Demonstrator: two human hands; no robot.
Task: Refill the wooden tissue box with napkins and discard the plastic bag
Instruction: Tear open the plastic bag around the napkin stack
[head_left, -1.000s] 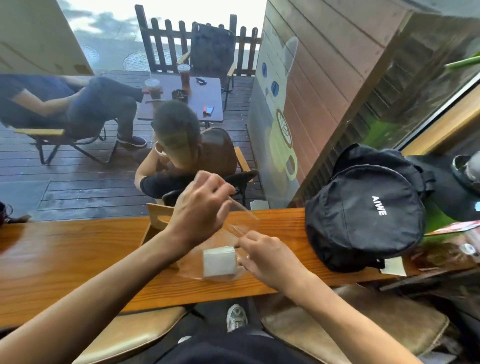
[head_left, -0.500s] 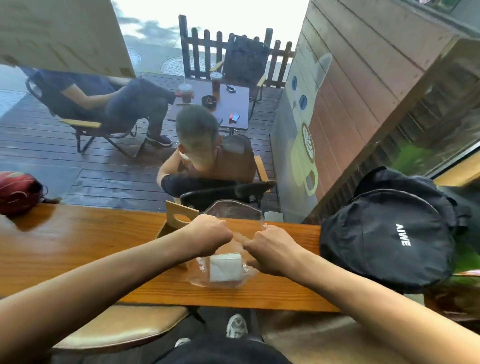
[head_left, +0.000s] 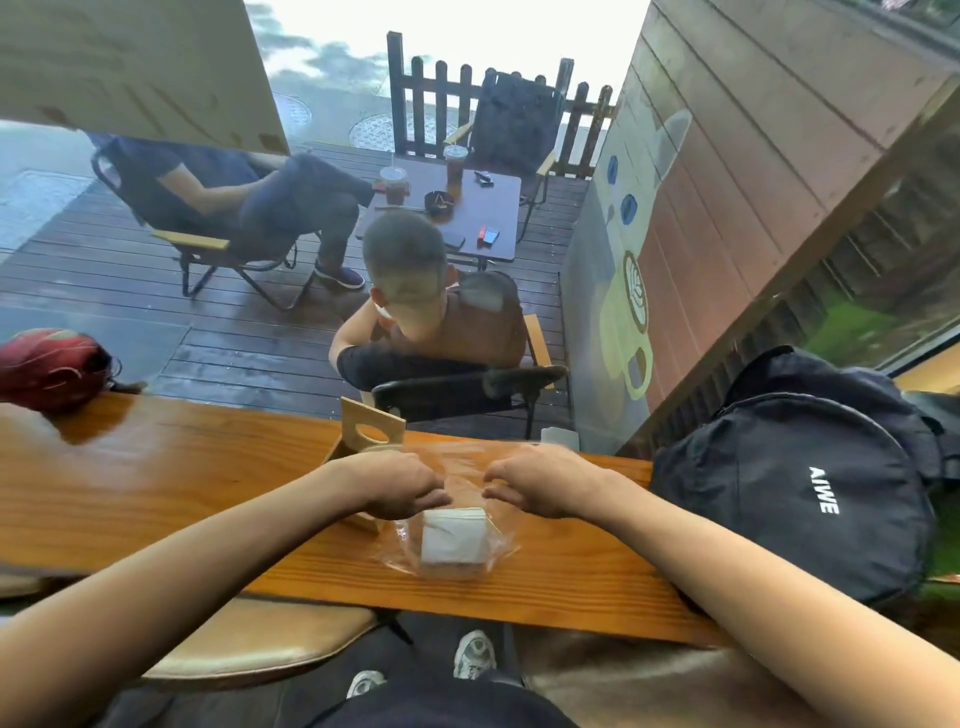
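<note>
Roughly, by label:

Napkins: a squat white stack of paper napkins (head_left: 453, 536) sits inside a clear crinkled plastic bag (head_left: 493, 543) on the long orange-brown wooden counter (head_left: 156, 483), near its front edge and straight ahead of the person.

Bag mouth: the loose upper film rises from the stack toward the far side, so the bag's long axis runs away from the body and the opening lies at the far, upper end, between the two hands.

Left hand: the left hand (head_left: 400, 486) is curled, knuckles up, fingertips pinching the film just left of the stack's top.

Right hand: the right hand (head_left: 540, 483) mirrors it on the right, fingers bent onto the film; how firm its pinch is I cannot tell.

Which is nearer: both hands sit about level, a little beyond and above the stack; the left one looks slightly closer to it.

Tissue box: the pale plywood tissue box with an oval cut-out (head_left: 371, 431) stands just behind and left of the left hand, touching or nearly touching the wrist.

Judgement: the mouth is likely being pulled apart; the stack would then travel left and away, favouring the left hand.

Further out: a black round backpack (head_left: 789, 499) rests on the counter's right end, well apart.
</note>
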